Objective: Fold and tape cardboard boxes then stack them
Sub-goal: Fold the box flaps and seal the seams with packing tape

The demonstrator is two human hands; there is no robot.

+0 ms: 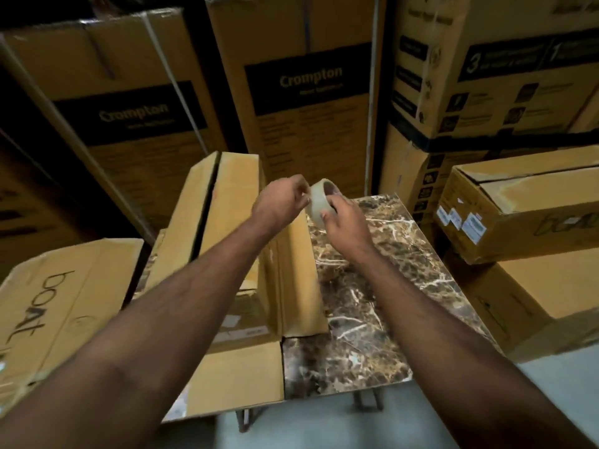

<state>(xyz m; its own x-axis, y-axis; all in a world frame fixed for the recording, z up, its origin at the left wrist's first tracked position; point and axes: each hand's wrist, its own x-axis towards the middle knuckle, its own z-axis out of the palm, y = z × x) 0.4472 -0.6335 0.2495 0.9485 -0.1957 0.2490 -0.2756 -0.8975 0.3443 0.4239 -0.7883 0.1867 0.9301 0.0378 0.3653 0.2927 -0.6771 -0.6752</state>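
A roll of clear tape (319, 202) is held up above the marble table (372, 286). My right hand (346, 222) grips the roll from below and behind. My left hand (282, 202) pinches at the roll's left edge with its fingertips. Below my hands a folded brown cardboard box (227, 202) stands on the table with its top flaps closed and a dark seam running along the top. A flattened piece of cardboard (236, 377) lies under it at the table's front left.
A box marked "boat" (61, 306) lies at the left. Two stacked boxes (525, 205) stand at the right of the table. Tall Crompton cartons (311, 92) line the back wall. Grey floor (324, 429) shows in front of the table.
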